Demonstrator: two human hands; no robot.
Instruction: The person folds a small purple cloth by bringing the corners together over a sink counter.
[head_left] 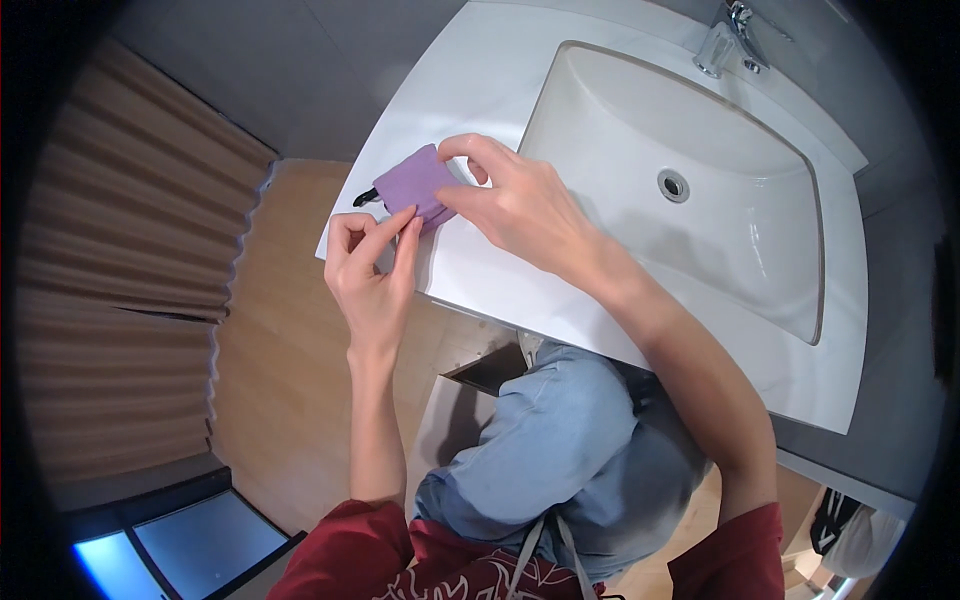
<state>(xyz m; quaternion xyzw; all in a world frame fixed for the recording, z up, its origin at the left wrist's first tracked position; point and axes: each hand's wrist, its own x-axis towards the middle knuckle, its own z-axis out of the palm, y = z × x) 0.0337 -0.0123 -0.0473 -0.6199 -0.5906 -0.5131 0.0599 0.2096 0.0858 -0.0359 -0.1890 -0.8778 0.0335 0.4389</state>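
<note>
Well left of the grip I have a tan pleated curtain (130, 260), then the wood-toned floor (285, 330). Nearer, a small black loop (366, 197) pokes out from the left side of the folded purple cloth (408, 185), just beyond my left hand (372, 265), whose thumb and forefinger pinch the cloth's near edge. The cloth sits between both hands, over the left end of the white counter (480, 100). My right hand (520, 200) spreads thumb and forefinger along its right edge; I can't tell whether they squeeze. Right of that grip are the white basin (600, 110), its round drain (674, 185) and, farther off, the chrome faucet (728, 45).
</note>
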